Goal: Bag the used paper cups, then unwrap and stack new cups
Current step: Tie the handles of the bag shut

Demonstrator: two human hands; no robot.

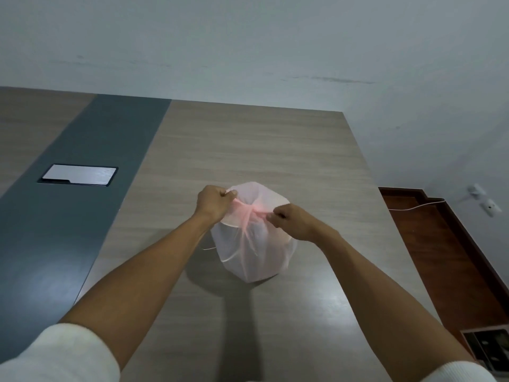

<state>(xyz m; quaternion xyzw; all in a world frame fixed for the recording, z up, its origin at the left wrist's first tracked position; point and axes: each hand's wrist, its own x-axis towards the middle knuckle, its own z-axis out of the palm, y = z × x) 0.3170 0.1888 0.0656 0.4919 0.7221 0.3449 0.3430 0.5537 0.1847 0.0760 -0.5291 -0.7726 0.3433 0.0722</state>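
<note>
As a pale pink bag [253,244] stands near the middle of the wood-grain surface [248,139], the left hand [213,202] and right hand [293,220] each pinch an end of its gathered top and draw outward across the knot [251,211]. Cinching looks best done with even, level pulls, so the thin film neither tears nor tips; whether cups sit inside cannot be told.
</note>
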